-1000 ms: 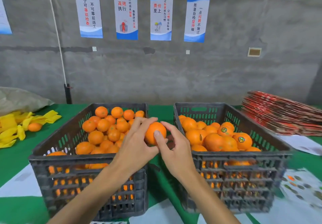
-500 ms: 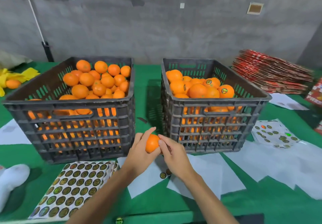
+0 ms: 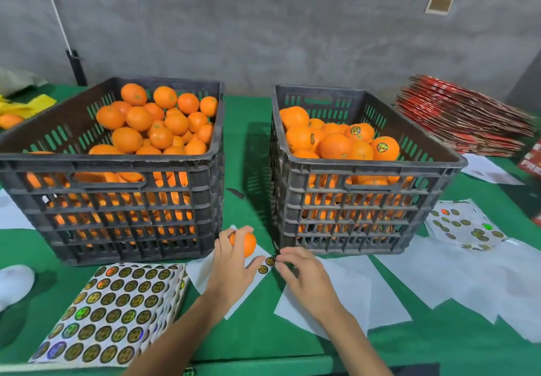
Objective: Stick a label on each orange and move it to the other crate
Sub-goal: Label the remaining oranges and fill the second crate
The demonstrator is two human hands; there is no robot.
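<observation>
1. Nearest: a full label sheet lies flat on the green surface, bottom left, untouched.
2. Hands: half a second back both were closed on one orange, close together. Now they have parted. The left hand alone grips the orange, fingers curled over its top, low between the two crates.
3. The right hand has let go of the fruit and dropped toward the white backing paper, fingertips reaching at two loose labels lying just beside the held orange. Motion blur here; I cannot tell whether a label is already pinched or only touched, and the fingers look loosely spread.
4. Meaning for the task: this reads as the label pickup step. No label shows on the visible face of the held orange, so it is probably not yet stickered and not ready to move.
5. Farther: left crate holds oranges with no labels showing, likely the source. Right crate holds oranges with round labels showing, likely the destination.
6. Right of that crate, a part-used label sheet on more white paper; behind, a stack of red flat cartons.
7. Far left: yellow wrappers and a stray orange by the wall.
</observation>
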